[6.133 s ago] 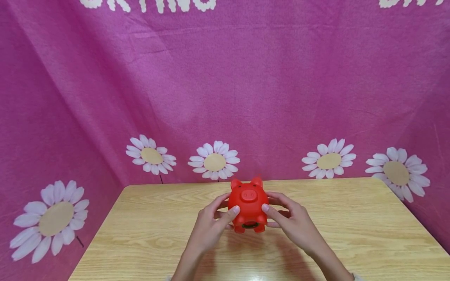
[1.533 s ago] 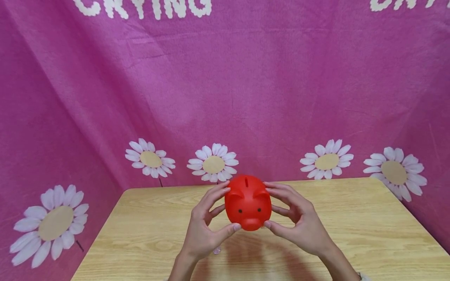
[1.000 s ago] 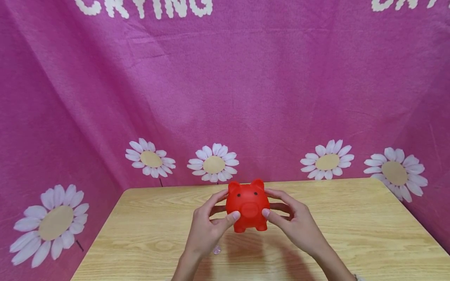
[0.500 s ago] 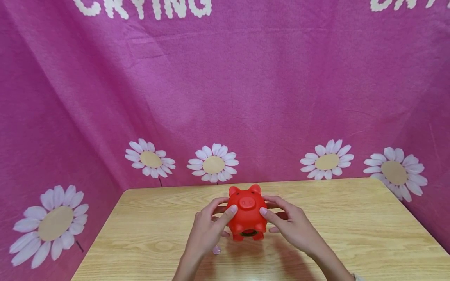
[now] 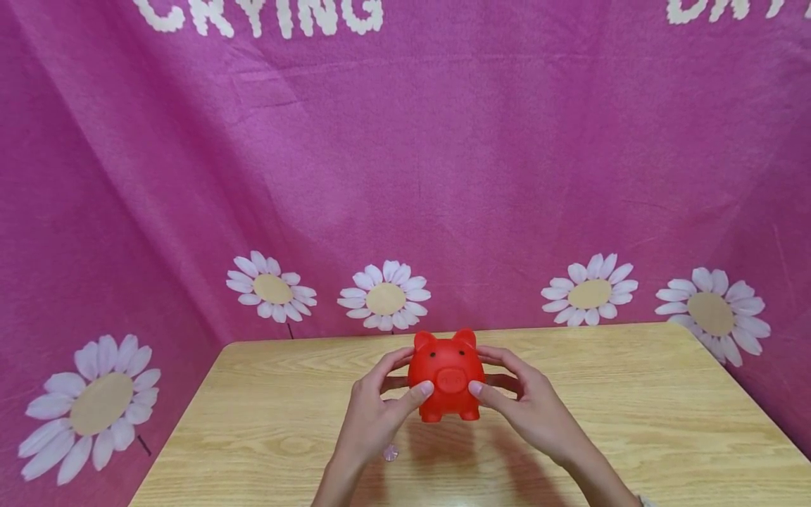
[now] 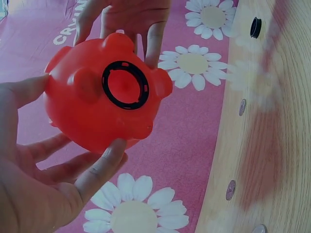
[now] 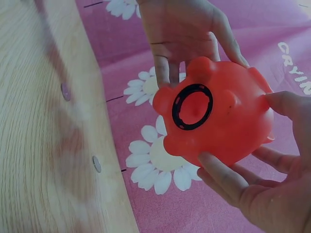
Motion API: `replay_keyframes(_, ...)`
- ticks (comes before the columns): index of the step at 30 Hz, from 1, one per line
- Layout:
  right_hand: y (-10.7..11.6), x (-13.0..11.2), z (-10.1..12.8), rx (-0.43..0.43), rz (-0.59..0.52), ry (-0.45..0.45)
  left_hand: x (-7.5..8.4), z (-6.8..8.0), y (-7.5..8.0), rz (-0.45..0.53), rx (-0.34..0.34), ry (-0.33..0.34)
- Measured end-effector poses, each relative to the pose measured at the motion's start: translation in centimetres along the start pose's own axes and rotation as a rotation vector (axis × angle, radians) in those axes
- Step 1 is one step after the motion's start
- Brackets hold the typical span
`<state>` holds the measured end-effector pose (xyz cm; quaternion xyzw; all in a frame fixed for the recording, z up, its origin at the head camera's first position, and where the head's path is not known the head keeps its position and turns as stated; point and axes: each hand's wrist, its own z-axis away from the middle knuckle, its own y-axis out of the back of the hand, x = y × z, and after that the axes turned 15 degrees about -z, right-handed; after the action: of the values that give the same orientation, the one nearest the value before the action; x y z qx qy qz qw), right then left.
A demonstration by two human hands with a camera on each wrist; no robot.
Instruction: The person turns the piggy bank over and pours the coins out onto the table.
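Observation:
A red piggy bank (image 5: 448, 362) is held up above the table, facing the head camera and roughly level. My left hand (image 5: 375, 415) grips one side, thumb beside the snout and fingers spread round the body. The other side is gripped by my right hand (image 5: 531, 408) in the same way. Both wrist views show its underside, where a black ring (image 6: 104, 82) surrounds an uncovered round hole. A coin-like disc (image 5: 391, 453) lies on the table by my left wrist. More coins (image 6: 231, 190) show in the left wrist view.
The wooden table (image 5: 266, 394) carries a small black round cap (image 6: 256, 27), visible in the left wrist view. Coins (image 7: 96, 164) also lie there in the right wrist view. A pink cloth (image 5: 481, 176) printed with daisies hangs behind the table and along its sides.
Both hands rock the piggy bank: tipped snout-down at first, then tilted back with its hole showing, now level again. A coin-like disc has appeared on the table since the oldest frame.

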<state>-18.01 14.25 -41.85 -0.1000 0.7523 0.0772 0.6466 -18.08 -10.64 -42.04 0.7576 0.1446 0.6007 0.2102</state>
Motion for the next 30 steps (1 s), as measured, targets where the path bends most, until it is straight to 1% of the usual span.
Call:
replay_keyframes(4,-0.04,0.0,0.13,0.012,-0.005,0.027,-0.05,0.09,0.02,0.062,0.004,-0.038)
replay_keyframes(7,-0.12,0.13,0.23,0.004,-0.053,0.054,-0.11,0.2,0.05,0.113,0.005,-0.065)
replay_keyframes(10,-0.12,0.2,0.28,-0.005,-0.091,0.095,-0.14,0.23,0.03,0.132,0.022,-0.108)
replay_keyframes(14,-0.07,0.13,0.27,-0.01,-0.091,0.156,-0.12,0.18,0.01,0.13,0.042,-0.158)
replay_keyframes(16,-0.11,0.11,0.19,-0.014,-0.097,0.159,-0.15,0.15,-0.01,0.132,0.04,-0.156)
replay_keyframes(19,-0.22,0.12,0.13,-0.015,-0.117,0.135,-0.19,0.17,-0.05,0.135,0.037,-0.133)
replay_keyframes(20,-0.27,0.13,0.13,-0.015,-0.116,0.15,-0.2,0.2,-0.07,0.132,0.044,-0.14)
replay_keyframes(21,-0.3,0.13,0.16,-0.02,-0.111,0.188,-0.21,0.23,-0.07,0.126,0.06,-0.177)
replay_keyframes(22,-0.31,0.11,0.23,-0.028,-0.11,0.245,-0.21,0.27,-0.03,0.125,0.082,-0.236)
replay_keyframes(23,-0.31,0.09,0.3,-0.043,-0.118,0.329,-0.2,0.31,0.03,0.129,0.106,-0.314)
replay_keyframes(25,-0.24,-0.04,0.45,-0.084,-0.137,0.528,-0.11,0.36,0.21,0.15,0.153,-0.497)
replay_keyframes(26,-0.18,-0.12,0.5,-0.108,-0.144,0.626,-0.04,0.34,0.32,0.163,0.169,-0.589)
replay_keyframes(27,-0.11,-0.18,0.51,-0.134,-0.159,0.7,0.05,0.33,0.42,0.181,0.173,-0.66)
replay_keyframes(28,-0.05,-0.24,0.49,-0.151,-0.17,0.746,0.13,0.3,0.5,0.201,0.167,-0.7)
replay_keyframes(29,-0.01,-0.24,0.42,-0.164,-0.18,0.771,0.21,0.27,0.55,0.214,0.157,-0.715)
replay_keyframes(30,0.03,-0.22,0.36,-0.167,-0.183,0.767,0.24,0.25,0.55,0.222,0.147,-0.71)
